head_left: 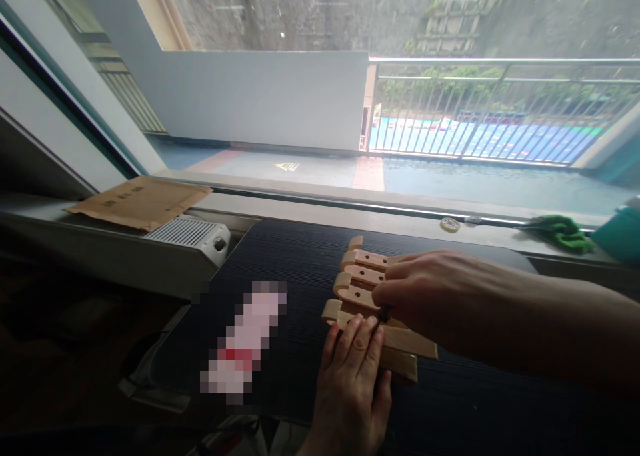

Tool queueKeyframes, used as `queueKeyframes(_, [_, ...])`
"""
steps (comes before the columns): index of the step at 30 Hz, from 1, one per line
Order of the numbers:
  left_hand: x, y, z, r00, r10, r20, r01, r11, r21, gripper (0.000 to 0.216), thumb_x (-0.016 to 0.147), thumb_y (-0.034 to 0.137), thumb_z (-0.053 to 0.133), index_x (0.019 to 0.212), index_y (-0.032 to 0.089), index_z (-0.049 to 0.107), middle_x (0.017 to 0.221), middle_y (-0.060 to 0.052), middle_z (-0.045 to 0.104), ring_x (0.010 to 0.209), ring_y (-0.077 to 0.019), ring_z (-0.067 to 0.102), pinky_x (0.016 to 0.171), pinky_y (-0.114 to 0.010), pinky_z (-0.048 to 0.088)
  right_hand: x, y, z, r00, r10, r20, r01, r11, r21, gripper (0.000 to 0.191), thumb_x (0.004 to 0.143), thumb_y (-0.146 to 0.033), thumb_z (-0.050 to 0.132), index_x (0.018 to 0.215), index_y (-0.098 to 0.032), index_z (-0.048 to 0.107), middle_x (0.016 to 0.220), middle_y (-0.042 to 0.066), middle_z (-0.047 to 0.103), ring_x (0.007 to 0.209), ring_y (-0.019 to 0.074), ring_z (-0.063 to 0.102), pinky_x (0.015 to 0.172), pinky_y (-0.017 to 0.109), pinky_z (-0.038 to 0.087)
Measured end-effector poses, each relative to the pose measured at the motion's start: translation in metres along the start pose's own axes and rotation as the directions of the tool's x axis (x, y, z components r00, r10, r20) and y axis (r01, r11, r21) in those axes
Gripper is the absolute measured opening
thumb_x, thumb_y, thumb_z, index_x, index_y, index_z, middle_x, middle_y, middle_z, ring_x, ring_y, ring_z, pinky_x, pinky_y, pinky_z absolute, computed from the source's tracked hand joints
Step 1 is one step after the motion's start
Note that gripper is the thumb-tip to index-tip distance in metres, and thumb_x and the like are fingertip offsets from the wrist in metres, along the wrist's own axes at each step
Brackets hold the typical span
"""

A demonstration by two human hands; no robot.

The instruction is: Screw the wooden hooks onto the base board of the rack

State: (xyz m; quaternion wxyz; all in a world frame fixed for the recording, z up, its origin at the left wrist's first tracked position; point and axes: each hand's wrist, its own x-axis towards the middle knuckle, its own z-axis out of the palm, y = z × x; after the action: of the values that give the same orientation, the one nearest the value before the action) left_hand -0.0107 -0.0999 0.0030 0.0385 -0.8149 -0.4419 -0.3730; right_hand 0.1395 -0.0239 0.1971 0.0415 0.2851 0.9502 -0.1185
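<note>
Several pale wooden pieces (pixel 361 279) with rounded ends and small holes lie side by side on a dark ribbed mat (pixel 300 269). My left hand (pixel 353 376) rests flat on the near pieces, fingers stretched out and pressing down. Coming in from the right, my right hand (pixel 430 296) is closed in a pinch over the middle pieces, with a small dark thing at the fingertips that I cannot make out.
A blurred pinkish object (pixel 245 343) lies on the mat to the left. A brown envelope (pixel 140 201) sits on a white radiator (pixel 193 236). On the window sill are a tape roll (pixel 449 225) and green cloth (pixel 560 233).
</note>
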Motion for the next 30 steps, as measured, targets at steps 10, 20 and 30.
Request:
queueKeyframes(10, [-0.001,-0.001,-0.002,0.999,-0.011,0.037,0.011,1.0,-0.005,0.039,0.088,0.017,0.05,0.126,0.013,0.053,0.133,-0.011,0.053,0.129,-0.0256,0.043,0.108,-0.047,0.032,0.003,0.002,0.003,0.999,0.019,0.033,-0.017,0.999,-0.037,0.022,0.08,0.001,0.047,0.087,-0.016,0.06,0.088,0.003,0.063,0.072,0.0124,0.057,0.06,0.024,0.039])
queueKeyframes(20, [-0.005,-0.005,-0.007,0.996,0.01,0.089,-0.012,1.0,0.014,0.044,0.086,0.014,0.05,0.13,0.014,0.05,0.133,-0.013,0.05,0.13,-0.0282,0.04,0.105,-0.049,0.039,0.0,-0.001,-0.003,0.995,0.029,0.093,-0.026,0.999,-0.039,0.023,0.079,0.001,0.049,0.083,-0.018,0.063,0.085,-0.001,0.064,0.071,0.0117,0.055,0.064,0.024,0.039])
queueKeyframes(30, [-0.003,-0.003,-0.006,0.998,0.004,0.067,-0.004,1.0,0.006,0.041,0.086,0.014,0.05,0.127,0.013,0.053,0.13,-0.013,0.053,0.128,-0.0278,0.042,0.103,-0.049,0.041,0.004,0.008,0.003,1.0,0.024,0.013,-0.023,0.998,-0.051,0.02,0.082,-0.001,0.047,0.087,-0.016,0.06,0.081,-0.001,0.061,0.064,0.0088,0.051,0.056,0.022,0.034])
